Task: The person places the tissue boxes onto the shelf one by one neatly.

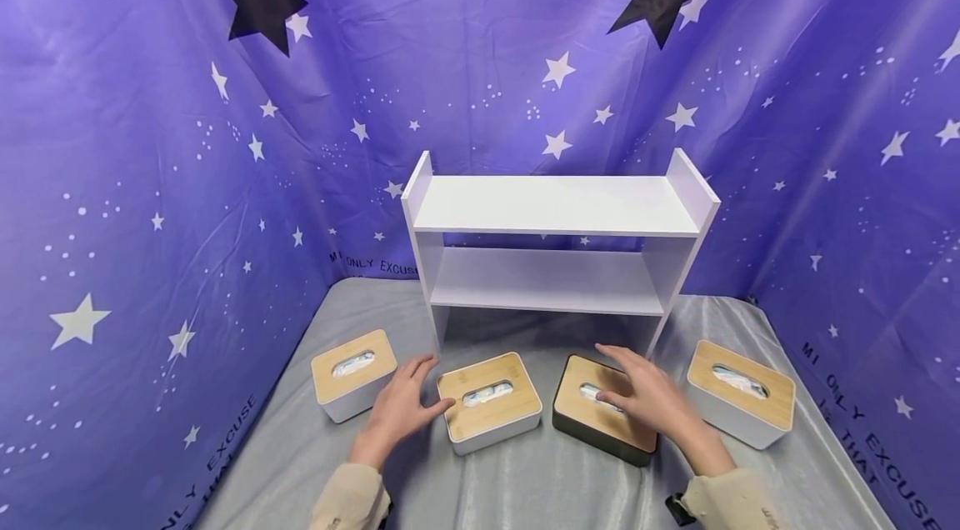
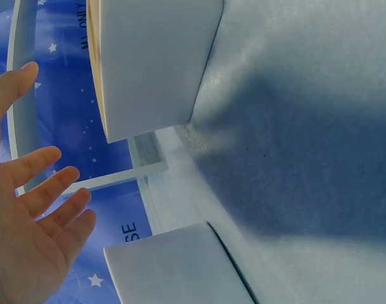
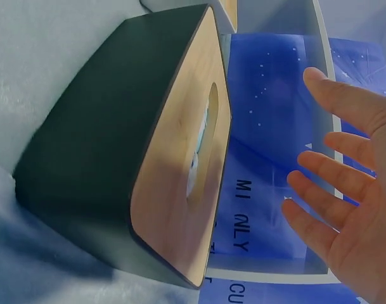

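My left hand (image 1: 405,403), fingers spread, is between a white tissue box (image 1: 356,402) with a wooden lid at the far left and a second white tissue box (image 1: 492,432). Its thumb overlaps the second box's lid in the head view. In the left wrist view that hand (image 2: 37,209) is empty, beside the second box's white side (image 2: 158,69). Over the dark green tissue box (image 1: 600,437), also wooden-lidded, my right hand (image 1: 651,397) reaches with extended fingers. The right wrist view has this hand (image 3: 351,171) holding nothing, apart from the green box (image 3: 104,126).
Behind the boxes stands a white two-tier shelf (image 1: 551,205). Another white tissue box (image 1: 738,422) with a wooden lid sits at the far right. Grey cloth (image 1: 510,488) covers the table. Purple star-printed curtains (image 1: 487,55) enclose the back and both sides.
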`<state>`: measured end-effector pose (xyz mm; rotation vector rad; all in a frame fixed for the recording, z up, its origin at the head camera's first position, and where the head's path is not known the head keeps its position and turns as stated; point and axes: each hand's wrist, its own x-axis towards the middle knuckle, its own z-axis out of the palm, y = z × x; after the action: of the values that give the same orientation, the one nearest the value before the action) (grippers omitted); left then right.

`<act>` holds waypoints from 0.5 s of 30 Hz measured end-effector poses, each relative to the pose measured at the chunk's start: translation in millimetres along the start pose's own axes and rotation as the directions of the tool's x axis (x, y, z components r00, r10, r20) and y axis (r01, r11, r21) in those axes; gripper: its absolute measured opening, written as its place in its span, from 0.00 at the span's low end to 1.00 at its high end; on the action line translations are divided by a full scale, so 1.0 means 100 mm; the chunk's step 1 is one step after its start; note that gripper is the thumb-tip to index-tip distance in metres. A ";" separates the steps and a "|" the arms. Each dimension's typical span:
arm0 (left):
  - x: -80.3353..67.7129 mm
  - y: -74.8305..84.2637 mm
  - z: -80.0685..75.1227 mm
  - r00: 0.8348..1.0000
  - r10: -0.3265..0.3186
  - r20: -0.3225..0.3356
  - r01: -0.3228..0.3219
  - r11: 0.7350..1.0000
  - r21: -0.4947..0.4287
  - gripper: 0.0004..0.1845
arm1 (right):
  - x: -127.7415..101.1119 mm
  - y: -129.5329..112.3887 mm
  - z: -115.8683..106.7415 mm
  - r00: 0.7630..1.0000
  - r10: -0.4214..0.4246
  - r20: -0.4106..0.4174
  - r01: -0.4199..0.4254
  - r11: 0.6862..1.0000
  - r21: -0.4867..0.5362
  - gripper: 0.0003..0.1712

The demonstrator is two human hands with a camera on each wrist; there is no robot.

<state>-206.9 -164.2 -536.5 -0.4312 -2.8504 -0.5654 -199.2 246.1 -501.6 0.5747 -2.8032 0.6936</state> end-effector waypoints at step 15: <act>-0.07 -0.02 0.05 0.998 -0.061 0.015 0.062 0.996 -0.063 0.43 | 0.02 -0.06 0.13 0.998 -0.057 -0.031 0.058 0.998 0.028 0.43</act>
<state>-201.5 -165.2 -543.6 -0.3594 -2.8732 -0.6680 -199.4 234.6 -510.0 0.6412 -2.7413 0.7261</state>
